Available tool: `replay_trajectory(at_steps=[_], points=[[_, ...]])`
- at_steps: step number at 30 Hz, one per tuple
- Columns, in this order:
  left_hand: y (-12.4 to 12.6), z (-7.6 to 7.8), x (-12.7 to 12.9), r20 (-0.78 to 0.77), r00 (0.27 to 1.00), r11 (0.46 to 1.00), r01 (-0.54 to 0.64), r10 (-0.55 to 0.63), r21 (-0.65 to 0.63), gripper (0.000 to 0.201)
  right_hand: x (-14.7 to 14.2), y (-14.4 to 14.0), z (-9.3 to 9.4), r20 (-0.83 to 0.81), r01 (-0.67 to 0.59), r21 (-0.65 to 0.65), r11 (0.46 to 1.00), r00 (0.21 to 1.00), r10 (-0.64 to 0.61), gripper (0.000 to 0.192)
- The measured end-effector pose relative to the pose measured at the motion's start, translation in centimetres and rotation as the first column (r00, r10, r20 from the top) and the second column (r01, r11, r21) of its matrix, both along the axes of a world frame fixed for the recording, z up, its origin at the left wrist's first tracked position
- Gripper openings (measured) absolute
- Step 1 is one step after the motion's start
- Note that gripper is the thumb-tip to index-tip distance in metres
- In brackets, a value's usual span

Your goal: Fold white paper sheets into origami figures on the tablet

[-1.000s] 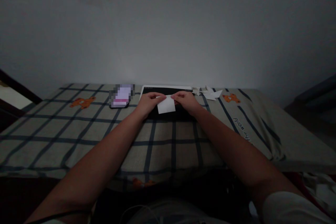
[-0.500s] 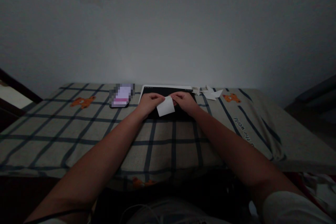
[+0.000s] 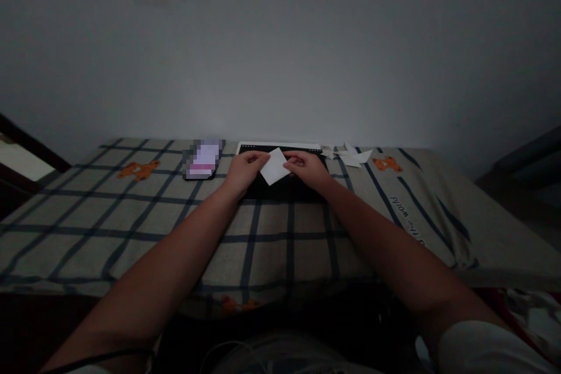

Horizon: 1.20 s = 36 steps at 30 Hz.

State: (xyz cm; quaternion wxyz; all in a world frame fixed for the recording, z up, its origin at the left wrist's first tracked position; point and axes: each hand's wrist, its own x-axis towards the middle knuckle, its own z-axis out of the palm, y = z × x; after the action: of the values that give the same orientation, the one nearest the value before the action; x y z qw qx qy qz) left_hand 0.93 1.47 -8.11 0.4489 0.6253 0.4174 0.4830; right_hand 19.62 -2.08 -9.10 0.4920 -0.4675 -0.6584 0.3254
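A small square of white paper point(image 3: 274, 167) is held up between both hands, turned so that one corner points away from me. My left hand point(image 3: 246, 172) pinches its left side between thumb and fingers. On the other side, my right hand point(image 3: 307, 168) grips the right corner, thumb on top. Beneath the paper lies a black board or pad point(image 3: 280, 191) with a white edge along the back. The hands cover parts of its sides.
A phone point(image 3: 204, 159), its screen blurred out, lies to the left. Folded white paper pieces point(image 3: 356, 156) sit right of the black board. A checked cloth point(image 3: 210, 257) with bear prints covers the table, and a bare wall point(image 3: 280, 52) rises behind.
The white paper has been turned and raised a little away from me, from a tilted square to a diamond. Both hands have shifted their grip to its left and right sides.
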Motion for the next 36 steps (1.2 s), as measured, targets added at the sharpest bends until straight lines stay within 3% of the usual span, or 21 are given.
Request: replay_trajectory(at_steps=[3, 5, 9, 12, 14, 18, 28, 36], points=[[0.3, -0.2, -0.1, 0.032, 0.999, 1.0, -0.017, 0.017, 0.011, 0.031, 0.0, 0.0, 0.0, -0.018, -0.017, -0.08, 0.997, 1.0, 0.016, 0.026], [0.5, -0.3, -0.2, 0.041, 0.999, 1.0, -0.003, 0.003, 0.003, 0.03, 0.0, 0.0, 0.0, 0.017, 0.002, -0.068, 0.998, 1.0, 0.0, 0.026], [1.0, -0.7, -0.4, 0.066, 0.998, 0.999, 0.014, -0.012, -0.036, 0.032, 0.3, -0.5, 0.3, 0.234, 0.056, 0.171, 0.984, 0.968, -0.096, 0.037], [1.3, -1.0, -0.5, 0.078, 0.997, 0.998, 0.026, -0.021, -0.06, 0.034, 0.6, -1.0, 0.7, 0.424, -0.052, 0.378, 0.924, 0.897, -0.123, 0.041], [1.4, -1.1, -0.6, 0.071, 0.997, 0.996, 0.045, -0.039, -0.082, 0.036, 0.7, -1.1, 0.8, 0.51, -0.126, 0.439, 0.889, 0.85, -0.132, 0.04], [1.5, -1.3, -0.7, 0.042, 0.997, 0.992, 0.071, -0.067, -0.107, 0.039, 1.1, -0.8, 0.3, 0.593, -0.196, 0.446, 0.873, 0.795, -0.125, 0.034], [1.4, -1.2, -0.8, 0.047, 0.993, 0.987, 0.112, -0.108, -0.112, 0.038, 1.8, -0.1, -0.3, 0.624, -0.248, 0.447, 0.859, 0.775, -0.101, 0.028], [1.0, -0.8, -0.6, 0.017, 0.995, 0.992, 0.095, -0.094, -0.085, 0.036, 1.0, -0.8, 0.6, 0.589, -0.201, 0.482, 0.853, 0.794, -0.146, 0.019]])
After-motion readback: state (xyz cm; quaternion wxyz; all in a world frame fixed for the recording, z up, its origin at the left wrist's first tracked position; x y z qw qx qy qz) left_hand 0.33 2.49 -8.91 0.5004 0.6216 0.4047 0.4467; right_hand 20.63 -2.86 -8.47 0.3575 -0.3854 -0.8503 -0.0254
